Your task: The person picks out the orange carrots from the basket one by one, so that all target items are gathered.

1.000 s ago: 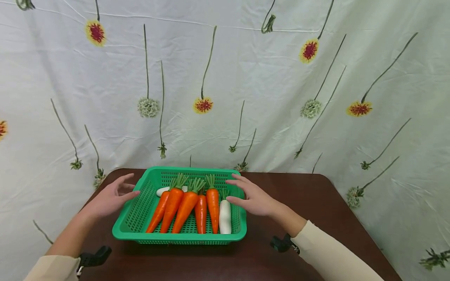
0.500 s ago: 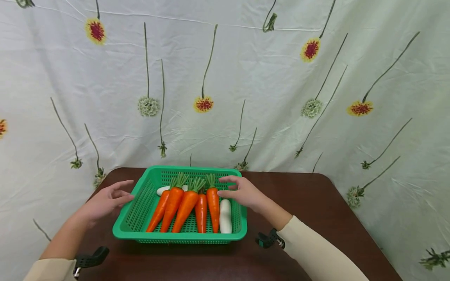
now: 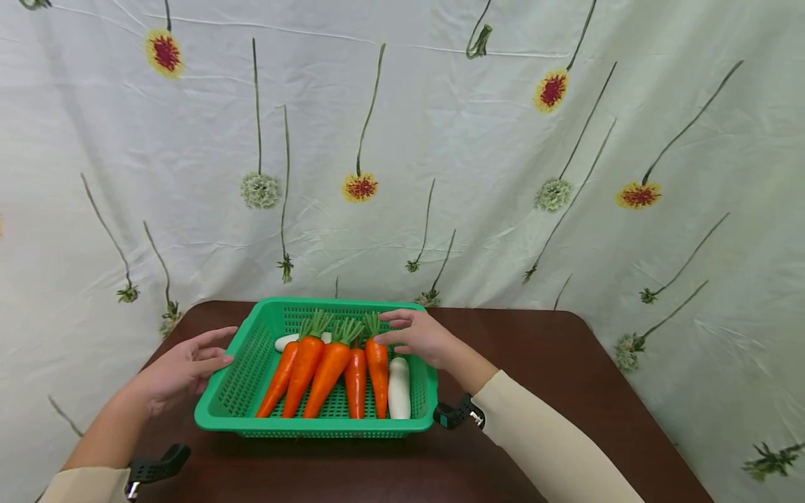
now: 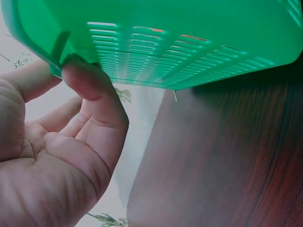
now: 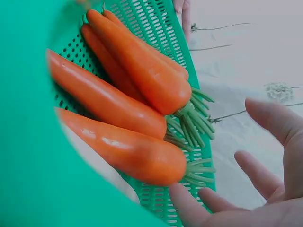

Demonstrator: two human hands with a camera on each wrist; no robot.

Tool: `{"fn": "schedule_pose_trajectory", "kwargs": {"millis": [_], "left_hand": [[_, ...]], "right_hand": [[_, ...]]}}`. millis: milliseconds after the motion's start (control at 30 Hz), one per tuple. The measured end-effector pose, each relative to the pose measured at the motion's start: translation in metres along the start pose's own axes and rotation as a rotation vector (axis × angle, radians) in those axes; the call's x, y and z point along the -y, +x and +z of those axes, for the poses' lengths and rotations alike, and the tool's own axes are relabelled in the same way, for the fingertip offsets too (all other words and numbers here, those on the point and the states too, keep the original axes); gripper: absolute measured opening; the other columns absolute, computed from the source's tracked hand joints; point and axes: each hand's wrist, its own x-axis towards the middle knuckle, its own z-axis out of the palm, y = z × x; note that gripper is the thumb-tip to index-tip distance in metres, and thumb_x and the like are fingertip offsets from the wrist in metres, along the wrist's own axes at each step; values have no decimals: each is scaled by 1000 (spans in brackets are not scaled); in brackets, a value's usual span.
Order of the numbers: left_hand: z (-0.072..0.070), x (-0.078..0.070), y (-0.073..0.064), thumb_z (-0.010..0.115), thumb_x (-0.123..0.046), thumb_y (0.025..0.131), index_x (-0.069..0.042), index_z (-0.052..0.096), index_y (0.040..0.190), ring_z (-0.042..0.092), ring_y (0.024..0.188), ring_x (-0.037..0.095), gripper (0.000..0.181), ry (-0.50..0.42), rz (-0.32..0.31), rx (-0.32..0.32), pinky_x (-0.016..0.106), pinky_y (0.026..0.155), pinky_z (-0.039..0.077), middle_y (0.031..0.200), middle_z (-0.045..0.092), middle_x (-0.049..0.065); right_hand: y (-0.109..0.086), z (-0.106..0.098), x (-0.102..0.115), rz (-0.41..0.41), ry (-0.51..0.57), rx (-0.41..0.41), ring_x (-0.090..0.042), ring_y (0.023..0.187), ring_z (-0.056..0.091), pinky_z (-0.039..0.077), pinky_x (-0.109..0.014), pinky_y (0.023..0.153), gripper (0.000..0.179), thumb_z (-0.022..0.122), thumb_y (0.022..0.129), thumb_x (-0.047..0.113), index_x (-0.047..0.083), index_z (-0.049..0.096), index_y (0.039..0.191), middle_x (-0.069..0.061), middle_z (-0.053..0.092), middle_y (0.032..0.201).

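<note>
In the head view, the green basket (image 3: 302,424) sits on the dark brown table (image 3: 516,342), in front of a flowered cloth (image 3: 402,133). Five orange carrots (image 3: 327,381) lie in it, with a white radish (image 3: 399,391) to their right and another white piece (image 3: 286,342) partly hidden behind them on the left. Your left hand (image 3: 182,367) is at the basket's left rim; your right hand (image 3: 418,339) reaches over the right side, its fingers near the green stems of the rightmost carrot (image 3: 377,377).

In the left wrist view, you pinch the basket's rim by a corner, between thumb and forefinger, with the slotted underside and the table beyond.

In the right wrist view, your right fingers are spread and grasp nothing. One fingertip is right by the stem end of the closest carrot; I cannot tell whether it touches.
</note>
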Motion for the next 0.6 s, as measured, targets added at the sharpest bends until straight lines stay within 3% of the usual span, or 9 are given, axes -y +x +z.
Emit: {"fn": "schedule_pose_trajectory", "kwargs": {"millis": [167, 333, 600], "left_hand": [[-4, 4, 0, 50, -10, 108, -24, 23, 160, 76, 99, 24, 60, -106, 17, 57, 48, 87, 63, 115, 73, 0], [-5, 5, 0, 48, -7, 108, -29, 29, 156, 76, 103, 24, 56, -149, 39, 88, 47, 89, 63, 120, 74, -1], [-5, 7, 2, 45, 0, 108, -35, 41, 149, 75, 102, 21, 54, -219, 100, 141, 43, 89, 63, 116, 73, 0]], "right_hand": [[8, 5, 1, 31, -7, 45, -37, 140, 51, 46, -55, 115, 58, 78, 91, 14, 14, 57, 145, -22, 35, 161], [14, 7, 2, 63, -31, 38, -34, 131, 58, 47, -55, 113, 59, 80, 89, 12, 15, 59, 144, -23, 38, 159], [24, 7, 3, 126, -49, 26, -32, 118, 65, 50, -54, 110, 56, 79, 88, 3, 12, 61, 140, -20, 56, 142]]}}
